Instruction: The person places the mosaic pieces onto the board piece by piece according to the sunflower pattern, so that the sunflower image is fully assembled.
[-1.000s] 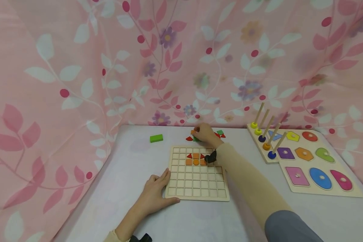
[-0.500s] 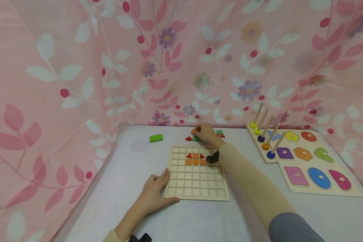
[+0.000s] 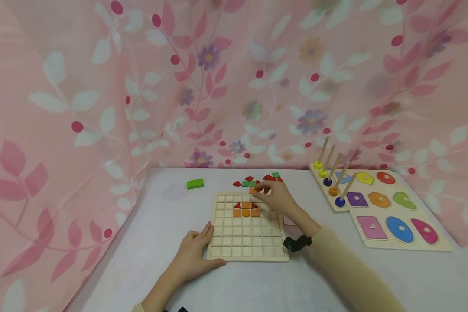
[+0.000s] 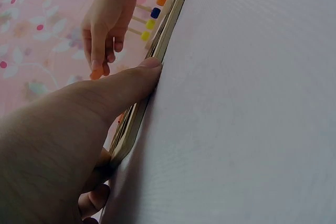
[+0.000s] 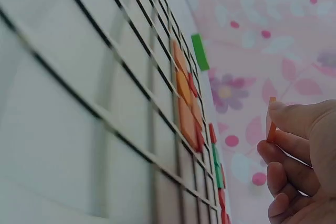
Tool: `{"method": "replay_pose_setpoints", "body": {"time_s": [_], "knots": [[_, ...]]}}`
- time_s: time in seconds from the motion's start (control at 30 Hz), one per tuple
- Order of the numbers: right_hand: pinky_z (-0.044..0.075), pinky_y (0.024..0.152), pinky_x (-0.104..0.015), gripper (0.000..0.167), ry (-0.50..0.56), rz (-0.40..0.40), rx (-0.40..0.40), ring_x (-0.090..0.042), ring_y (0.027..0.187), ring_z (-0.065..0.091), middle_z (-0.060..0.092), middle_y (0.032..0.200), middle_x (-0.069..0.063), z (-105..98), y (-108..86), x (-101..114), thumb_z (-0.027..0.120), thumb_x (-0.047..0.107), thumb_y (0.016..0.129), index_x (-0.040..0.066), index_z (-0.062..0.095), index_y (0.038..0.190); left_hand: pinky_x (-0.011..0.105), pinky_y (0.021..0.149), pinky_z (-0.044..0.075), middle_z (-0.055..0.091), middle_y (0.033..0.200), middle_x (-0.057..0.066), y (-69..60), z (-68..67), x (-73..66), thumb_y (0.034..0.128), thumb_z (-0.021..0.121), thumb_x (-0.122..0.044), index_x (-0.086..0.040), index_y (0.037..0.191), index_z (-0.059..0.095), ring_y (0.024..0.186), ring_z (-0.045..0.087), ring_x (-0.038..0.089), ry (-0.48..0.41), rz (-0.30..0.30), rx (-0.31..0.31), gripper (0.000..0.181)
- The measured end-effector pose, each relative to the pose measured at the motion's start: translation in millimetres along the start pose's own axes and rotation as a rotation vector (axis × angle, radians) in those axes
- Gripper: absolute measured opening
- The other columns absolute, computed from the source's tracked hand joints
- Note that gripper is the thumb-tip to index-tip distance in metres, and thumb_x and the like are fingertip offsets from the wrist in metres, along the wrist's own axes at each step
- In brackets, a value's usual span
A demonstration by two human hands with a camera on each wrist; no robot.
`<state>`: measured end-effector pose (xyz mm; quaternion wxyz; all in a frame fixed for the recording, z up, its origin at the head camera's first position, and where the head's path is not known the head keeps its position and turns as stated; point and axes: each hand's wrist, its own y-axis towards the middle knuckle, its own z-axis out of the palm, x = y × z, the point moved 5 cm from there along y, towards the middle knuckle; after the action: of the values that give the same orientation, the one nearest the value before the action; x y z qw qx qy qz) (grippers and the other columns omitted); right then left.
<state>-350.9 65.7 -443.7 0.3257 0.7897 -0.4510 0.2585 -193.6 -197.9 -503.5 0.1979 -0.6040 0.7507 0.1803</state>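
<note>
In the head view, my left hand point(image 3: 194, 253) rests at the near left corner of a wooden grid board point(image 3: 247, 239). Its thumb lies along the near edge, as the left wrist view also shows, and its fingers touch the left side. My right hand point(image 3: 278, 198) pinches a small orange square tile point(image 3: 252, 190) over the board's far edge. The right wrist view shows that tile point(image 5: 271, 120) on edge between thumb and fingers. Several orange tiles point(image 3: 237, 212), including a round one point(image 3: 246, 213), and two red triangles point(image 3: 238, 205) lie in the grid's cells.
Behind the board lie loose red and green tiles point(image 3: 248, 184), partly hidden by the right hand. A green block point(image 3: 195, 184) is at the back left. To the right stand a peg stand point(image 3: 331, 190) with coloured beads and a knobbed shape puzzle point(image 3: 405, 223). A floral curtain point(image 3: 218, 86) hangs behind.
My right hand has lifted the orange tile from the loose pieces and drawn it back toward the board. The left hand stays at the corner. The head view has shifted slightly.
</note>
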Motion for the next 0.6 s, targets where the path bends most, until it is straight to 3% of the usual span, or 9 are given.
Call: {"method": "replay_pose_setpoints", "body": {"time_s": [0.2, 0.43, 0.6], "knots": [[0.047, 0.068, -0.025, 0.02, 0.032, 0.031, 0.012, -0.014, 0.086, 0.059, 0.079, 0.101, 0.002, 12.2, -42.7, 12.2, 0.083, 0.024, 0.094, 0.01, 0.082, 0.108, 0.037, 0.093, 0.042, 0.035, 0.171, 0.005, -0.3, 1.5, 2.7, 0.0744, 0.086, -0.07, -0.006, 0.16, 0.045, 0.11, 0.042, 0.012, 0.002, -0.009, -0.013, 0.115], [0.054, 0.078, -0.032, 0.019, -0.067, -0.134, 0.017, -0.02, 0.089, 0.066, 0.079, 0.1, 0.0, 25.1, -66.2, 30.8, 0.085, 0.018, 0.092, 0.006, 0.082, 0.107, 0.036, 0.091, 0.041, 0.034, 0.172, 0.005, -0.4, 2.4, 2.8, 0.0757, 0.083, -0.073, -0.007, 0.161, 0.043, 0.109, 0.042, 0.012, -0.007, -0.011, -0.003, 0.115], [0.056, 0.075, -0.03, 0.017, -0.048, -0.18, 0.004, -0.019, 0.087, 0.065, 0.078, 0.099, -0.001, 28.5, -76.5, 30.4, 0.086, 0.015, 0.09, 0.008, 0.081, 0.104, 0.037, 0.09, 0.041, 0.034, 0.172, 0.007, 0.5, 2.4, 1.3, 0.0766, 0.083, -0.073, -0.005, 0.16, 0.044, 0.108, 0.043, 0.014, 0.008, 0.015, -0.001, 0.115]]}}
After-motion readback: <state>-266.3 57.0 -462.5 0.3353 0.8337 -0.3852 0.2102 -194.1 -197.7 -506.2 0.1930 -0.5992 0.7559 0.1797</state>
